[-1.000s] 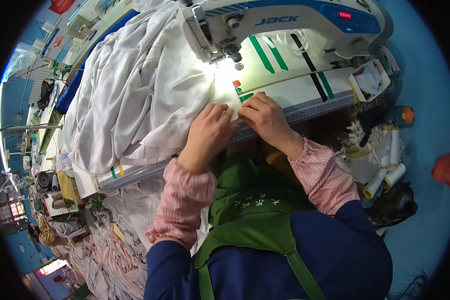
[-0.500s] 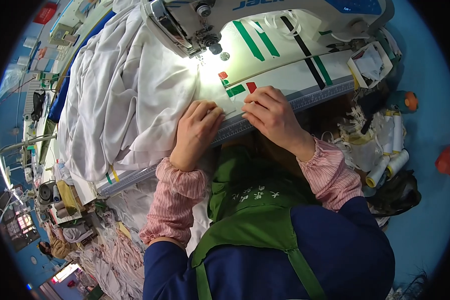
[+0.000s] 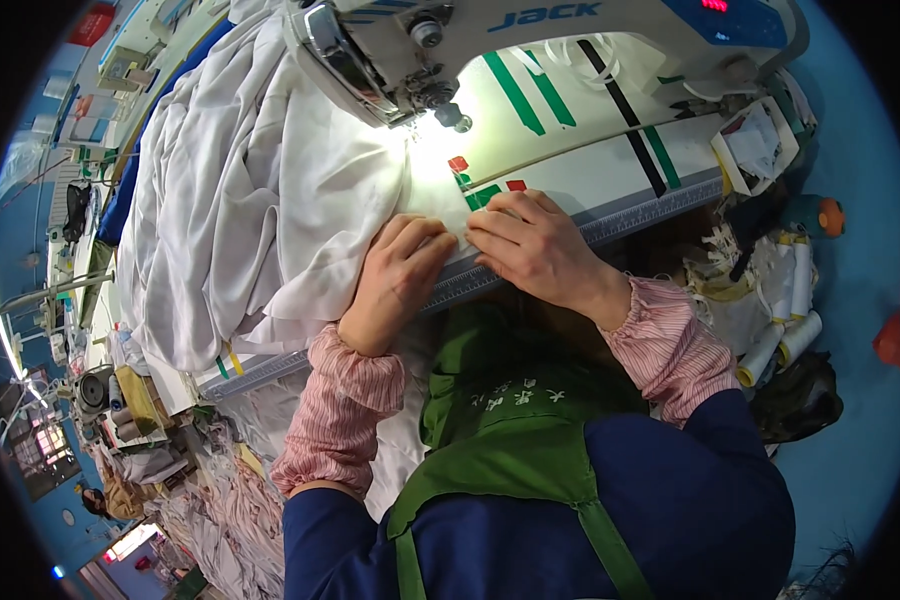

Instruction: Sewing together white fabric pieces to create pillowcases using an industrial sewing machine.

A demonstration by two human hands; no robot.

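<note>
1. Sewing machine (image 3: 530, 50), white, across the top of the view; its needle end stands over the lit patch of the table, just beyond the fingertips.
2. White fabric (image 3: 260, 210), heaped on the table to the person's left; its near edge runs along the table front, its long axis left to right, feeding toward the needle.
3. Table edge (image 3: 630, 215), grey ruled strip with green, black and red tape marks beside it.
4. Left hand (image 3: 395, 280), fingers flat and close together, pressing the fabric edge; nearer the heap.
5. Right hand (image 3: 535, 245), fingers spread narrowly, pinching a fold of fabric edge; nearer the needle.
6. Against the earlier frame: both hands sit lower and farther from the needle; the machine head fills more of the top.
</note>
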